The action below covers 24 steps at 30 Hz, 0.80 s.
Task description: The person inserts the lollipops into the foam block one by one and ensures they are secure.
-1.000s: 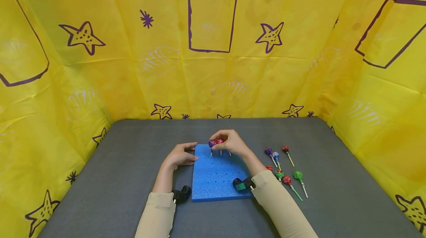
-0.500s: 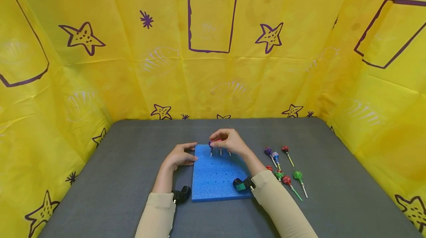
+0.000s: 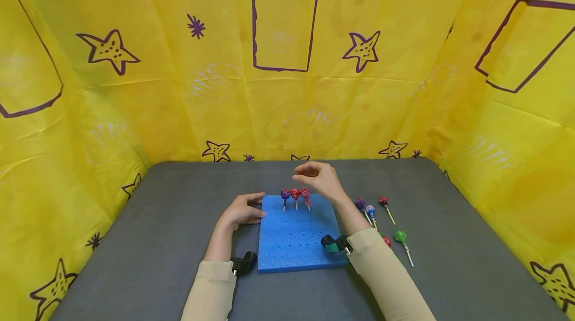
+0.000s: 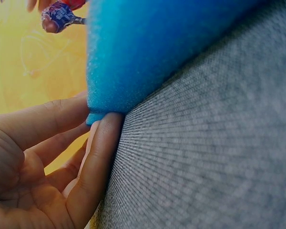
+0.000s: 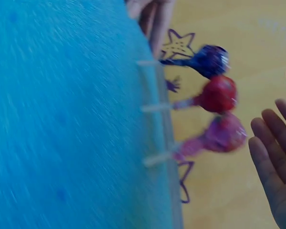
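Three wrapped lollipops stand upright in a row near the back edge of the blue foam board (image 3: 292, 253): a purple lollipop (image 3: 285, 194) at left, a red lollipop (image 3: 295, 193) in the middle and a pink lollipop (image 3: 306, 194) at right. My right hand (image 3: 320, 179) hovers above and behind the row, holding nothing. In the right wrist view its fingers (image 5: 271, 143) are apart from the candy heads. My left hand (image 3: 242, 210) touches the board's back left corner; the left wrist view shows fairly straight fingers (image 4: 97, 162) against the foam.
Loose lollipops lie on the grey table (image 3: 148, 251) right of the board, among them a green lollipop (image 3: 401, 237), a dark red lollipop (image 3: 383, 201) and a purple lollipop (image 3: 361, 204). My right sleeve (image 3: 382, 266) covers part of that group. Small holes dot the board. A yellow patterned cloth (image 3: 287, 96) surrounds the table.
My right hand has let go of the purple lollipop, which stays upright in the board, and has risen up and to the right. The left hand has stayed at the corner.
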Each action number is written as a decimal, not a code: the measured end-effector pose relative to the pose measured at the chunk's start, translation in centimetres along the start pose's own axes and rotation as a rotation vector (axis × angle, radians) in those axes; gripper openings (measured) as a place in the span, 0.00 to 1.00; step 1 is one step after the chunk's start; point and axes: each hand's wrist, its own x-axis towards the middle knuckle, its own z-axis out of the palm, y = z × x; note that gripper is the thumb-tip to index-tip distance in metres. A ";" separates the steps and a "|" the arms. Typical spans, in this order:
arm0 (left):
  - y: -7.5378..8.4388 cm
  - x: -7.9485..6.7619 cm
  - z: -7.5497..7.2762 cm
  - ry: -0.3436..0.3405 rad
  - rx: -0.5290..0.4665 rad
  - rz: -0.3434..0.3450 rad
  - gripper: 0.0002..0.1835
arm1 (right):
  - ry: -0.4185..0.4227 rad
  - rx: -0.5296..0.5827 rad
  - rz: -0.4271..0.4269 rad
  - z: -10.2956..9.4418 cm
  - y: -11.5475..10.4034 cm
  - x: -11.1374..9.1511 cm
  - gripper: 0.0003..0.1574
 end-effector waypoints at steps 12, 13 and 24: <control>0.1 -0.2 -0.1 0.003 0.005 0.004 0.35 | 0.159 -0.124 0.043 -7.1 1.3 -2.0 0.24; 0.1 -0.2 -0.1 0.004 0.006 0.005 0.35 | 0.171 -0.136 0.049 -7.7 1.6 -2.3 0.25; 0.0 -0.1 0.1 0.025 -0.002 -0.003 0.35 | 0.258 -0.299 0.164 -13.4 5.4 -5.2 0.25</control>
